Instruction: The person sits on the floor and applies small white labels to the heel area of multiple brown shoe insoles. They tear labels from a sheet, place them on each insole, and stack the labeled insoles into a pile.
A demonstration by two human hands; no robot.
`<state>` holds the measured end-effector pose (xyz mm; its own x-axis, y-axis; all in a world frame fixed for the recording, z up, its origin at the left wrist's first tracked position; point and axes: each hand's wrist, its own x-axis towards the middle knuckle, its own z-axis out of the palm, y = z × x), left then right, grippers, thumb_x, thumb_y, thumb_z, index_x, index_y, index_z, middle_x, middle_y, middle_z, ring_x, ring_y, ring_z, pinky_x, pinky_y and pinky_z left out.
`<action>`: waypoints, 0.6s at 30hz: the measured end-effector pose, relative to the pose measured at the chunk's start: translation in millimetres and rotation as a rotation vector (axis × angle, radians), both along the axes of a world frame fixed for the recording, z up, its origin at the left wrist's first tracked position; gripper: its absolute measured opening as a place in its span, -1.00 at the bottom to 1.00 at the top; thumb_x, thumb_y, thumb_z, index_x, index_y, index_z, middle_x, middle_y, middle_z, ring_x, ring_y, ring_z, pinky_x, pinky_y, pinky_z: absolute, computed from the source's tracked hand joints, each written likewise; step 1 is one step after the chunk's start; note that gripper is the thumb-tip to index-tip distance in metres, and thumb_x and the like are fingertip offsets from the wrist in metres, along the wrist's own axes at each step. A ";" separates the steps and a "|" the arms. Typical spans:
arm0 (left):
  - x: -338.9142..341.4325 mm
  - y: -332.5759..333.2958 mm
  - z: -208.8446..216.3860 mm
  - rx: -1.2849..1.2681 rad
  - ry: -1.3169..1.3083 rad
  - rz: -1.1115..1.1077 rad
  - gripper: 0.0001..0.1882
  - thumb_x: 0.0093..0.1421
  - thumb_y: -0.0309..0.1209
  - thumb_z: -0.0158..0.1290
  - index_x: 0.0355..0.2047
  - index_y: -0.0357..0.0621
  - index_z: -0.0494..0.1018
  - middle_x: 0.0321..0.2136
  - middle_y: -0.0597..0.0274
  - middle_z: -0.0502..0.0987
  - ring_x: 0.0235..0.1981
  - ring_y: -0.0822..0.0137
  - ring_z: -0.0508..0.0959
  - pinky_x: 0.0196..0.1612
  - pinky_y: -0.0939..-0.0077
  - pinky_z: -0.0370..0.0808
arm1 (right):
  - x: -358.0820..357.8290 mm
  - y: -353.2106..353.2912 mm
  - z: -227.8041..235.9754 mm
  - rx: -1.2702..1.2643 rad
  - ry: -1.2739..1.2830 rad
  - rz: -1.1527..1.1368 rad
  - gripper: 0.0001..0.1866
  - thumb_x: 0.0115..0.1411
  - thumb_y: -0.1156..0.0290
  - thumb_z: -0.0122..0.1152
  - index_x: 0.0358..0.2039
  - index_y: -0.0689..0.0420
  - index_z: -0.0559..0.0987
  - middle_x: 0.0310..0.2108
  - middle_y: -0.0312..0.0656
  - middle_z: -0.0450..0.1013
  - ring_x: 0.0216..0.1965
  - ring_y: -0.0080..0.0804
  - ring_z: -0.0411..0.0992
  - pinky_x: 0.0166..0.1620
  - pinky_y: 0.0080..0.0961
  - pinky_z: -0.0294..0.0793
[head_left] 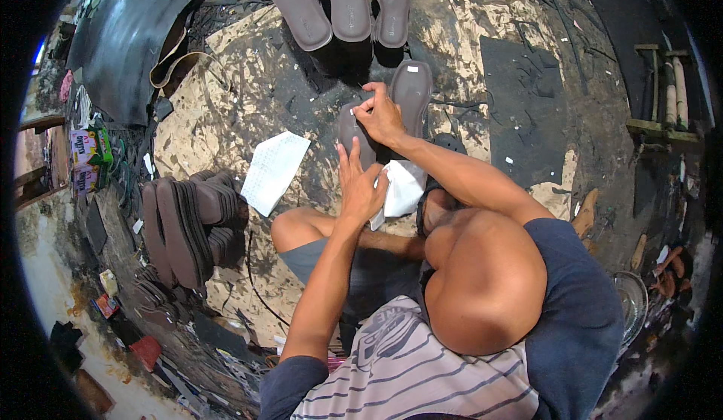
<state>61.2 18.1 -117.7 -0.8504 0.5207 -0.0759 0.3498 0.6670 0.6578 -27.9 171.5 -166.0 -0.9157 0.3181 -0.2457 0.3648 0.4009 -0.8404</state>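
My left hand [363,188] lies over the near end of a brown shoe sole [350,125], its fingers stretched out. Beside its thumb is a crumpled white sheet [405,188], and whether the hand grips it I cannot tell. Just above the same sole, my right hand [382,117] has thumb and forefinger brought together. Anything in that pinch is too small to make out. A second brown sole [412,88], with a small white sticker near its far end, lies partly behind my right hand.
Stacks of brown soles [350,9] stand at the far side, and more soles [177,228] are piled at left. A white sheet [275,171] lies on the stained floor covering [215,111]. Black sheet material [520,111] is at right, and a curved black sheet [128,47] at far left.
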 end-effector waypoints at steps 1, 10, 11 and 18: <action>3.7 1.7 -5.8 0.001 0.001 0.013 -0.79 0.23 -0.38 0.14 -0.21 -0.24 0.64 0.47 -0.36 -0.04 0.47 -0.53 -0.15 0.44 -0.30 0.00 | 0.2 0.0 -0.9 0.063 0.032 0.030 -0.30 0.13 0.29 0.41 0.23 0.07 0.29 -0.21 -0.20 0.61 -0.04 -0.17 0.55 0.11 -0.16 0.42; 30.0 -10.0 1.6 -0.011 0.026 0.086 -0.84 0.22 -0.45 0.13 -0.27 -0.31 0.60 0.43 -0.51 -0.02 0.44 -0.60 -0.09 0.44 -0.29 -0.02 | -19.1 41.2 -17.4 -0.365 -0.043 -0.179 -0.60 0.18 0.30 0.39 -0.06 0.28 0.57 -0.32 -0.08 0.55 -0.29 -0.29 0.52 -0.21 -0.36 0.49; 41.7 -16.4 7.6 -0.025 0.010 0.093 -0.83 0.23 -0.45 0.12 -0.27 -0.32 0.60 0.42 -0.53 -0.02 0.43 -0.60 -0.10 0.44 -0.31 0.01 | -18.3 40.7 -7.8 -0.471 -0.164 -0.129 -0.64 0.20 0.27 0.40 -0.13 0.29 0.64 -0.40 -0.11 0.56 -0.35 -0.33 0.51 -0.25 -0.35 0.48; 64.0 -18.5 14.9 -0.033 0.036 0.095 -0.84 0.23 -0.46 0.13 -0.24 -0.30 0.59 0.42 -0.53 -0.03 0.43 -0.60 -0.11 0.42 -0.35 0.01 | -19.7 21.8 -4.3 -0.159 -0.256 0.167 -0.65 0.15 0.11 0.43 -0.42 0.20 0.73 -0.42 -0.03 0.64 -0.40 -0.24 0.59 -0.27 -0.28 0.53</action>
<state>125.1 -0.4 -102.8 -0.8984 0.4350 -0.0603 0.3065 0.7192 0.6235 -47.6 193.3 -170.4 -0.8542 0.1079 -0.5087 0.5121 0.3443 -0.7869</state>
